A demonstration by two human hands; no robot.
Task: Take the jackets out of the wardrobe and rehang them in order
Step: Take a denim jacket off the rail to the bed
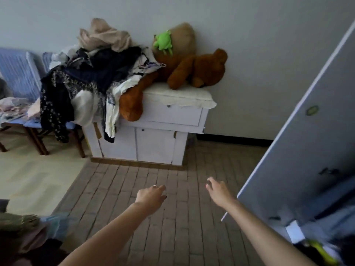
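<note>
Both bare arms outstretched, left hand (151, 195) and right hand (218, 191) empty, fingers loosely relaxed.

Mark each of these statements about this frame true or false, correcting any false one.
1. Both hands are empty. True: the left hand and right hand hold nothing, fingers relaxed.
2. The clothes pile lies on the floor. False: it is heaped on the white cabinet, spilling onto a blue chair.
3. A brown teddy bear lies on the cabinet. True.
4. The small toy on the tan cushion is red. False: the toy is green.
5. The white door at right stands open. True.
</note>
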